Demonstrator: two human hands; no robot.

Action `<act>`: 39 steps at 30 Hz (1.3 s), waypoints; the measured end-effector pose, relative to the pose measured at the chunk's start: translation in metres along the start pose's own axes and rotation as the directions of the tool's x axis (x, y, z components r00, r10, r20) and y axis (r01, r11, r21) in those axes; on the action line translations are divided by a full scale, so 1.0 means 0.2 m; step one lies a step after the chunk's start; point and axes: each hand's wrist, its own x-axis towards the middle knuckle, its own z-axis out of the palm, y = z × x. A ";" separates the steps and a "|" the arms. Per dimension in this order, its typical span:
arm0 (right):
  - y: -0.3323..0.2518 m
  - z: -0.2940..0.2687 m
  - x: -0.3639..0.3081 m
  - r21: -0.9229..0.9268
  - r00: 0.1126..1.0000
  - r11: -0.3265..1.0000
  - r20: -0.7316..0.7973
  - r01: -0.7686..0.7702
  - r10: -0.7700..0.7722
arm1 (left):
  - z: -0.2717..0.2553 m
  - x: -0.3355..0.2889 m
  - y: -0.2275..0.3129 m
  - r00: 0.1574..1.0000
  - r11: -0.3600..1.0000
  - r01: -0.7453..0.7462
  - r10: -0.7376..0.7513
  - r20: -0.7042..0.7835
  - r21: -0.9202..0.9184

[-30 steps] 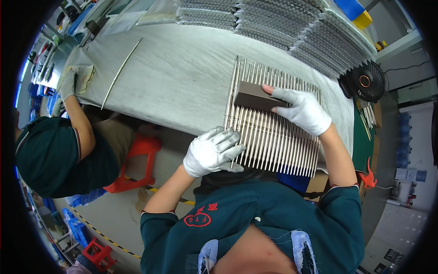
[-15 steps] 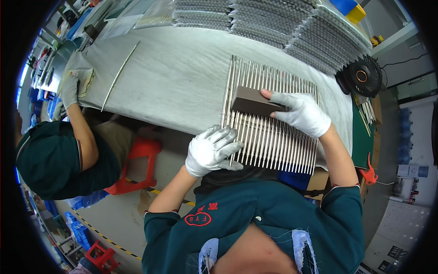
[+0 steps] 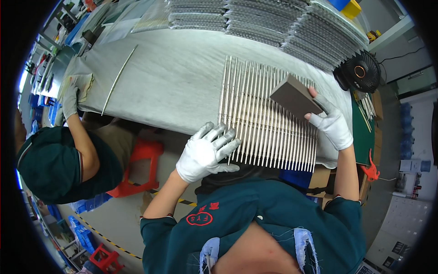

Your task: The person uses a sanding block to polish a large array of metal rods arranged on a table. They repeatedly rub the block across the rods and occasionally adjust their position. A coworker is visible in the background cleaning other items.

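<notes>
A row of slim, shiny metal rods (image 3: 269, 137) lies side by side on the cloth-covered table before me. In a white glove, my right hand (image 3: 335, 123) grips one end of a dark brown rectangular block (image 3: 297, 97) over the right part of the rods; the fingertips poke out bare. The block is tilted, and I cannot tell whether it touches the rods. My left hand (image 3: 203, 153), gloved too, has its fingers spread at the near left edge of the row. Its fingertips reach the outermost rods and hold nothing.
Stacks of wrapped rods (image 3: 315, 34) line the table's far side. A black fan (image 3: 360, 73) stands at the right corner. A single rod (image 3: 119, 80) lies to the left, near a co-worker's gloved hand (image 3: 70, 98). A red stool (image 3: 141, 169) is beside the co-worker.
My right hand has carried the brown block to the right across the rods and turned it at a slant. My left hand stays almost where it was.
</notes>
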 end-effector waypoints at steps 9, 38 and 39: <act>0.13 -0.12 -0.17 0.198 0.952 0.957 -0.178 -0.212 0.248 | -0.08 0.12 0.01 0.945 0.967 0.235 -0.252 0.207 0.102; 0.35 -0.30 -0.37 0.216 0.882 0.940 -0.340 -0.264 0.326 | -0.01 0.33 -0.15 0.954 0.954 0.295 -0.290 -0.081 0.059; 0.35 -0.30 -0.36 0.202 0.886 0.940 -0.325 -0.276 0.330 | -0.01 0.34 -0.15 0.953 0.954 0.294 -0.288 -0.093 0.056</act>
